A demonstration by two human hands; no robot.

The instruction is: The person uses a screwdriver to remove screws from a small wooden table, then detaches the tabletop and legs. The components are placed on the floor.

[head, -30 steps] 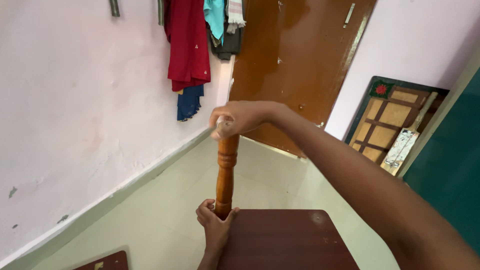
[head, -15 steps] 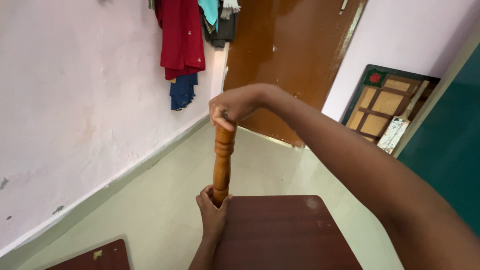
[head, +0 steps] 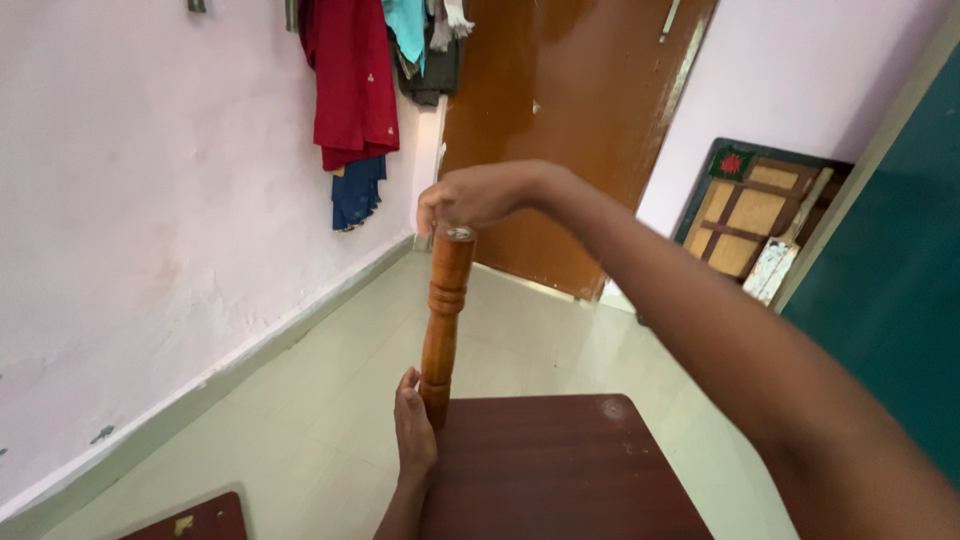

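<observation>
- Far left: pink wall (head: 130, 200) w/ a pale skirting strip along its foot; a dark-red wood corner (head: 195, 520) pokes in at the bottom edge.
- Up top, clothes (head: 350, 90) hang on that wall: 1 red piece, a blue one below it, teal and dark ones beside.
- Your left hand (head: 413, 432) sits low, fingers flat and mostly straight against the left side of the turned wooden leg (head: 443, 320), near its foot. It presses the leg, doesn't wrap it. Thumb is hidden, so can't tell if it closes round the back.
- The leg stands close to upright, tilted a bit right at the top, its foot at the near-left corner of the dark wooden panel (head: 560, 465).
- Your right hand (head: 480, 195) is at the leg's top end, fingers curled downward just over the metal tip (head: 459, 233). Fingertips are touching or nearly so; can't tell if they pinch it.
- Behind: brown door (head: 570, 110), shut.
- Right: a framed wood-lattice board (head: 745, 215) leans on the wall, next to a teal surface (head: 890, 300).
</observation>
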